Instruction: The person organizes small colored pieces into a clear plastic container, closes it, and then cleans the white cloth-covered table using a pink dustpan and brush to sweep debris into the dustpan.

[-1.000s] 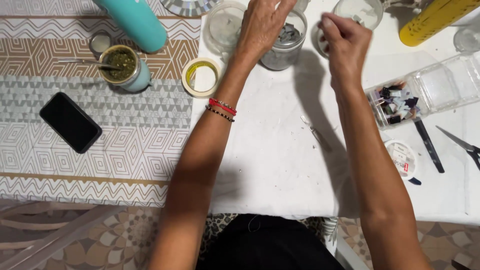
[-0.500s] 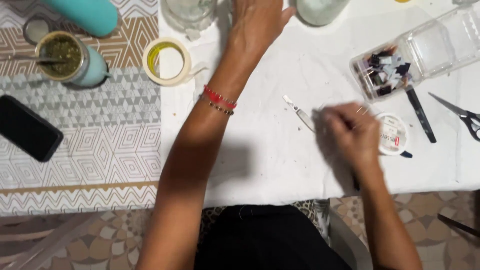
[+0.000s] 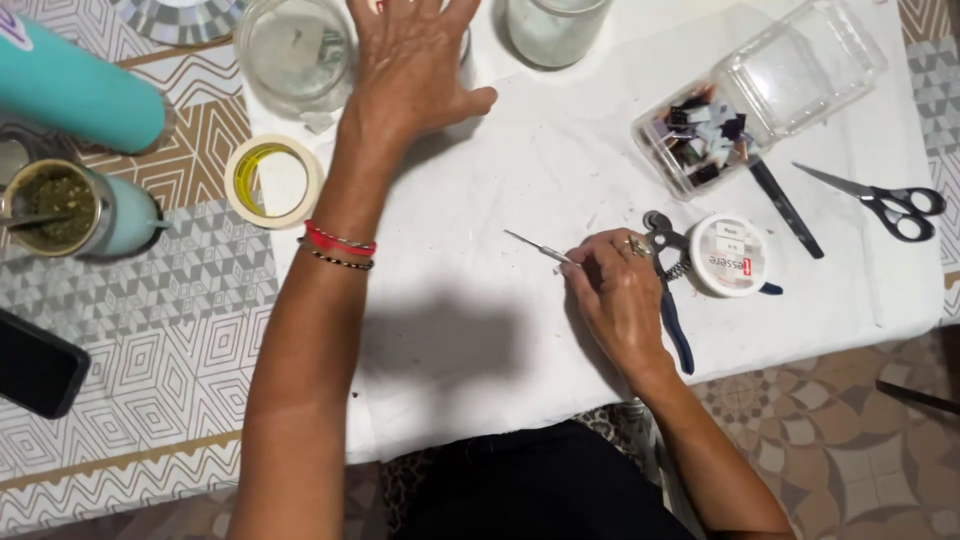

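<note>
My right hand (image 3: 615,300) rests on the white cloth (image 3: 470,330) near the table's front edge. Its fingers are closed on a thin metal pick (image 3: 535,246) whose tip points left. Blue-handled nippers (image 3: 672,310) lie just right of that hand, partly under it. My left hand (image 3: 415,65) reaches to the far side, palm down with fingers spread. A glass jar under it is mostly hidden. Red and beaded bracelets (image 3: 340,245) circle the left wrist.
A round white tub (image 3: 735,258), a black flat tool (image 3: 787,210), scissors (image 3: 885,203) and a clear box of tile pieces (image 3: 745,105) lie right. Glass jars (image 3: 295,50) stand far. A tape roll (image 3: 272,180), teal bottle (image 3: 75,90), cup (image 3: 65,208) and phone (image 3: 35,365) sit left.
My right hand came down from the jars at the far side to the near cloth and closed on the thin pick. My left hand stayed at the far side.
</note>
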